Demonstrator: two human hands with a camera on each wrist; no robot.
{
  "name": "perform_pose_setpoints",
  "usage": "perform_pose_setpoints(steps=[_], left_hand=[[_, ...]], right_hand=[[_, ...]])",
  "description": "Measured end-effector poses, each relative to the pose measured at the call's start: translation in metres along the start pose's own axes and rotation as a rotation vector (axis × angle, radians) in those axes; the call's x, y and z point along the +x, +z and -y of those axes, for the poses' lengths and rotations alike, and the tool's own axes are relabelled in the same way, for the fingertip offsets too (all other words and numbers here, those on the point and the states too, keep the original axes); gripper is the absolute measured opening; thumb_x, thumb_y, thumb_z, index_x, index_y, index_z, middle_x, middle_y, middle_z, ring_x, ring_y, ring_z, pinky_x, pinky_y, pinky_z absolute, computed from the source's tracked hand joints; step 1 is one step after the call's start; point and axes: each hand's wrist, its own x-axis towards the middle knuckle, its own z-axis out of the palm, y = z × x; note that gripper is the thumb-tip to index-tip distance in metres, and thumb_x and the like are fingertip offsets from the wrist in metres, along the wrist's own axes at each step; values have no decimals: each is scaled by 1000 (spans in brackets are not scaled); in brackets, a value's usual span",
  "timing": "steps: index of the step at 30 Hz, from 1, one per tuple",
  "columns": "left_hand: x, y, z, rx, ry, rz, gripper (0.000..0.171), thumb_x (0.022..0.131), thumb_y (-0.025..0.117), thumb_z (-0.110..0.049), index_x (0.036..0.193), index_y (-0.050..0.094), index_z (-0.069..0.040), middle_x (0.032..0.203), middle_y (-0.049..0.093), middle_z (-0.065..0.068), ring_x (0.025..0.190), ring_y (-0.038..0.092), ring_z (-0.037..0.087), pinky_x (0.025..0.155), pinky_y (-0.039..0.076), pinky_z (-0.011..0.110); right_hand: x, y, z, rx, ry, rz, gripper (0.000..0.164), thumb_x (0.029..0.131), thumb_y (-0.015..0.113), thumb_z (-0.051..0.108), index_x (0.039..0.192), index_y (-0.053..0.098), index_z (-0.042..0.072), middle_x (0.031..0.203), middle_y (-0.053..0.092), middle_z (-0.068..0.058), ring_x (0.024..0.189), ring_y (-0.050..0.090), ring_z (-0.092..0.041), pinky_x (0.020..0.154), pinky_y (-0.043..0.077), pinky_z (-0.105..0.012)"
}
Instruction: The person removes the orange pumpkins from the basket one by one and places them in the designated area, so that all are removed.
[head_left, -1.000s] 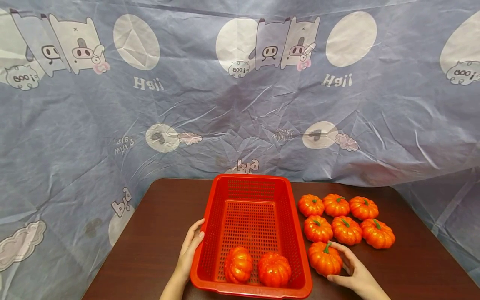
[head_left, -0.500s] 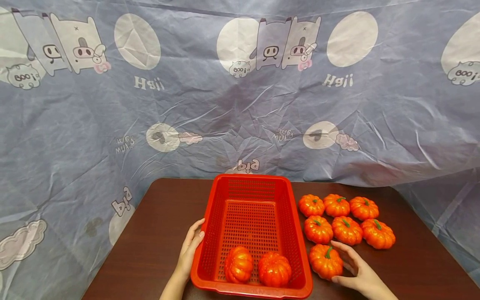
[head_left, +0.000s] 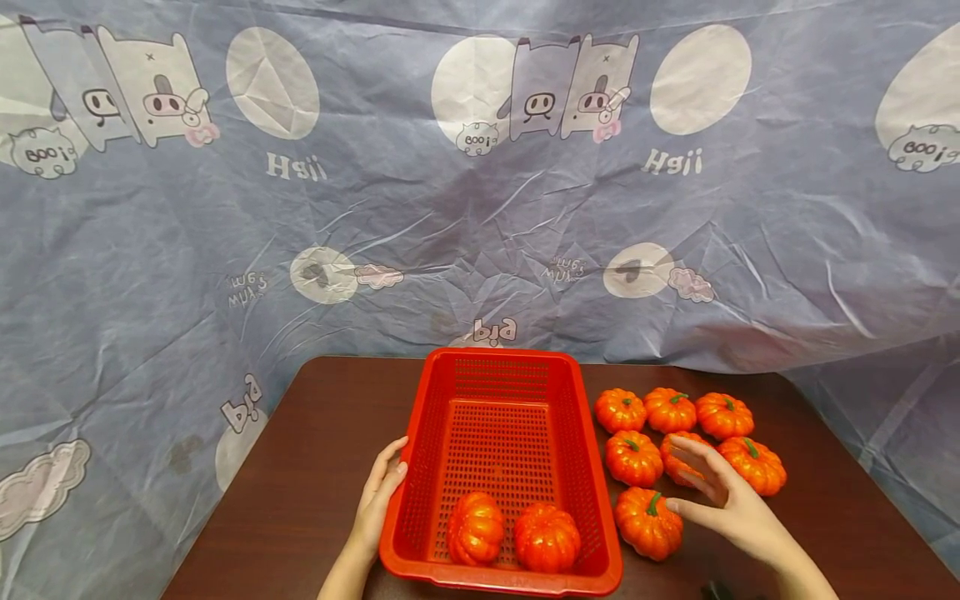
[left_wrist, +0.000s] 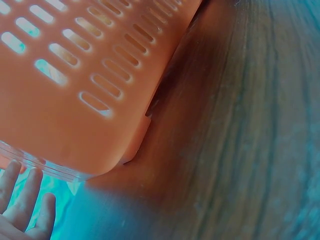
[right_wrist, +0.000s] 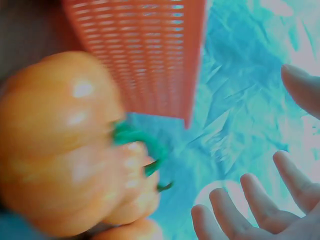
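At the left side of a red plastic basket (head_left: 501, 467), my left hand (head_left: 375, 500) touches the rim with fingertips and thumb. In the left wrist view its fingers (left_wrist: 22, 205) look fairly straight beside the basket's slotted outer wall (left_wrist: 75, 125). Two orange toy pumpkins, one on its side (head_left: 476, 529) and one to its right (head_left: 547, 538), lie at the basket's near end. My right hand (head_left: 738, 508) hovers with spread fingers and thumb above the table, holding nothing. Just left of and below its thumb sits a pumpkin (head_left: 648, 525) with a green stem; the fingers partly cover another pumpkin (head_left: 675, 462) behind it.
More pumpkins stand in two rows right of the basket, among them a back-left one (head_left: 620, 410), a front-left one (head_left: 633, 458) and a front-right one (head_left: 753, 467). The brown table (head_left: 315, 467) ends at a grey-blue printed cloth (head_left: 465, 225) behind.
My right hand has let go of the nearest pumpkin and risen away to the back right, over the row behind. The pumpkin stays on the table. My left hand has kept its place.
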Motion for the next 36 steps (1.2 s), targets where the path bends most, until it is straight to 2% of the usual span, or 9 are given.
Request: perform_pose_setpoints(steps=[6, 11, 14, 19, 29, 36], left_hand=[[-1, -1, 0, -3, 3, 8, 43, 102, 36, -18, 143, 30, -8, 136, 34, 25, 113, 49, 30, 86, 48, 38], [-1, -2, 0, 3, 21, 24, 43, 102, 35, -17, 143, 28, -6, 136, 33, 26, 113, 49, 29, 87, 48, 37], [-1, -2, 1, 6, 22, 25, 43, 102, 35, -17, 143, 28, -6, 136, 33, 27, 113, 49, 29, 86, 48, 38], [-1, -1, 1, 1, 14, 15, 43, 102, 36, -18, 143, 29, -7, 136, 34, 26, 113, 49, 30, 86, 48, 38], [0, -1, 1, 7, 4, 2, 42, 101, 37, -18, 142, 31, -9, 136, 36, 24, 113, 49, 30, 86, 48, 38], [0, -1, 1, 24, 16, 2, 43, 101, 36, -18, 143, 31, -8, 135, 36, 25, 113, 50, 29, 85, 48, 38]], right_hand=[[27, 0, 20, 10, 3, 25, 73, 79, 65, -14, 142, 30, -2, 139, 42, 6, 125, 40, -2, 92, 38, -13], [51, 4, 35, 27, -77, 60, 73, 78, 65, -16, 141, 28, -6, 141, 40, 0, 126, 41, -7, 96, 38, -17], [64, 8, 43, 27, -99, 86, 73, 79, 65, -15, 142, 29, -4, 142, 39, -5, 128, 40, -11, 97, 37, -19], [81, 19, 54, 23, -76, 121, 72, 81, 66, -8, 143, 30, 2, 142, 39, -6, 128, 40, -13, 97, 37, -19], [114, 47, 57, 141, -86, 228, 72, 81, 69, -5, 142, 31, 1, 142, 38, -12, 129, 39, -27, 101, 37, -32], [129, 72, 58, 210, -36, 321, 68, 83, 69, 0, 141, 33, 2, 142, 37, -14, 130, 33, -38, 101, 36, -40]])
